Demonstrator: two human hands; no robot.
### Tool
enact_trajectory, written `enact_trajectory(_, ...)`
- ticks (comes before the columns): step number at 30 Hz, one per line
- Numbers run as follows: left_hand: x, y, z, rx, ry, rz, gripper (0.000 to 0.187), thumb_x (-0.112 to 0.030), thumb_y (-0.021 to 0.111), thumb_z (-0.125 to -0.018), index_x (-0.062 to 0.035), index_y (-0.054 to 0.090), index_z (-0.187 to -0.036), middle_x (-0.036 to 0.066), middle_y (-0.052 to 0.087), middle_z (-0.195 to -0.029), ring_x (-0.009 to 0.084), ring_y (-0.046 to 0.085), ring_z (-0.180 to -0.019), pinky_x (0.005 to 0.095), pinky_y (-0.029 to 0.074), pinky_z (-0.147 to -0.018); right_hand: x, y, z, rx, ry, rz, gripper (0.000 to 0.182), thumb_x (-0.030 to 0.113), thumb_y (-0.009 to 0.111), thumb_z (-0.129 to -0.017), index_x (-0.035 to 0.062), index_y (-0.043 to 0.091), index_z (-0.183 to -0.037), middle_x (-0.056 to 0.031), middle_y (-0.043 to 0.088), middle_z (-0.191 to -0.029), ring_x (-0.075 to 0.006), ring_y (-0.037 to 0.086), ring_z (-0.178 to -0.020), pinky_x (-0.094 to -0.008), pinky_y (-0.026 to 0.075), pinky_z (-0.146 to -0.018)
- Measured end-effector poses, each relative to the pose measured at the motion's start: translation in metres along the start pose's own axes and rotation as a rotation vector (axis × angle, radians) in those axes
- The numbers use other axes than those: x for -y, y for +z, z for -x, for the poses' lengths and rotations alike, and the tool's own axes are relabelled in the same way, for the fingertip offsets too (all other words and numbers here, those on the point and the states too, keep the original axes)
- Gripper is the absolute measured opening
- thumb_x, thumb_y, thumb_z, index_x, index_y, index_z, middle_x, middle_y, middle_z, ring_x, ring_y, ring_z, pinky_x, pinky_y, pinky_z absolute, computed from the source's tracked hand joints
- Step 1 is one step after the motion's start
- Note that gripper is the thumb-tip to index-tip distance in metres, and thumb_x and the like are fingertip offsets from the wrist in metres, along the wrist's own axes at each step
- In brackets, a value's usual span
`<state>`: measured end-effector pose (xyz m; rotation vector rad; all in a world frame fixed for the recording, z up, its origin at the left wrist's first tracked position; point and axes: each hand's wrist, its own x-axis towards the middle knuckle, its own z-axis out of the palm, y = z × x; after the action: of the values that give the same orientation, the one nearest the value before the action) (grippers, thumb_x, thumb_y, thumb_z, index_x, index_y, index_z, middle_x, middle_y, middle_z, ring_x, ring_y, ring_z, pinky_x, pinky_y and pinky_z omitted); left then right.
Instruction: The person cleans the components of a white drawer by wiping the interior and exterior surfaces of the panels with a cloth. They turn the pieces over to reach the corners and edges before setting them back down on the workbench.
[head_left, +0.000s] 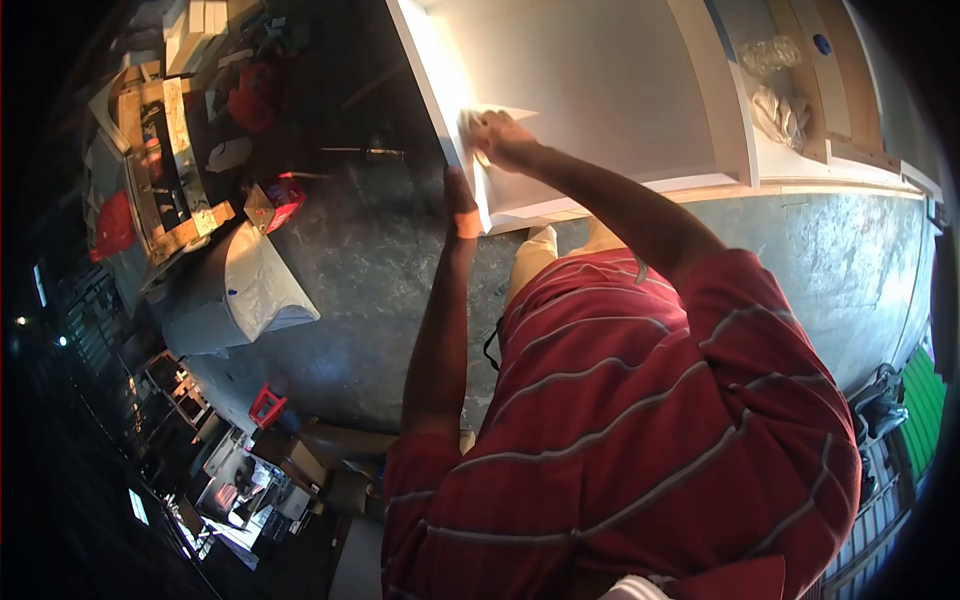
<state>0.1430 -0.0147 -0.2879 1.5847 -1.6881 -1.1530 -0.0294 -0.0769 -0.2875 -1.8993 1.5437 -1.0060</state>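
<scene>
A large white panelled piece with raised edges lies in front of me, brightly lit at its left side. My right hand is closed on a pale cloth or sheet, pressed against the inside of the left edge. What exactly this material is, I cannot make out. Lower down, my left hand rests against the outer face of the same edge, near its front corner. The fingers of that hand are partly hidden and dark.
Wooden frames and a red box are on the left. A white wrapped piece stands on the dark floor, and a red stool is behind. Clear plastic bags lie at the right.
</scene>
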Motion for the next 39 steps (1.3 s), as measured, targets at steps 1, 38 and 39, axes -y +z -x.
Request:
enact_trajectory(1,-0.003,0.001,-0.002,0.002,0.005,0.009,0.06,-0.041,0.029,-0.105,0.0074,0.036,-0.139,0.026,0.037,-0.146,0.0369,0.035,-0.136,0.0383,0.027,-0.112,0.001,-0.007,0.009,0.301,0.084,-0.006,0.019,0.023,0.057,-0.091,0.0071,0.067,-0.092,-0.017,0.067,-0.085,-0.0359,0.063,-0.081,-0.0432,0.05,-0.079)
enact_trajectory(38,-0.01,0.027,-0.045,-0.235,0.114,0.09,0.059,-0.042,0.04,-0.104,0.0091,0.047,-0.133,0.024,0.048,-0.14,0.0335,0.046,-0.129,0.0367,0.036,-0.107,0.062,-0.063,0.109,-0.103,-0.091,0.409,0.021,0.029,0.063,-0.088,0.0132,0.059,-0.101,-0.0044,0.062,-0.096,-0.0228,0.055,-0.097,-0.0388,0.038,-0.086)
enact_trajectory(39,-0.014,0.025,-0.042,-0.213,0.079,0.138,0.061,-0.042,0.04,-0.104,0.0093,0.044,-0.136,0.023,0.045,-0.144,0.031,0.043,-0.133,0.0351,0.033,-0.111,0.052,-0.074,0.114,-0.129,-0.062,0.474,0.022,0.029,0.063,-0.088,0.0135,0.058,-0.102,-0.0041,0.061,-0.096,-0.0225,0.055,-0.097,-0.0392,0.038,-0.087)
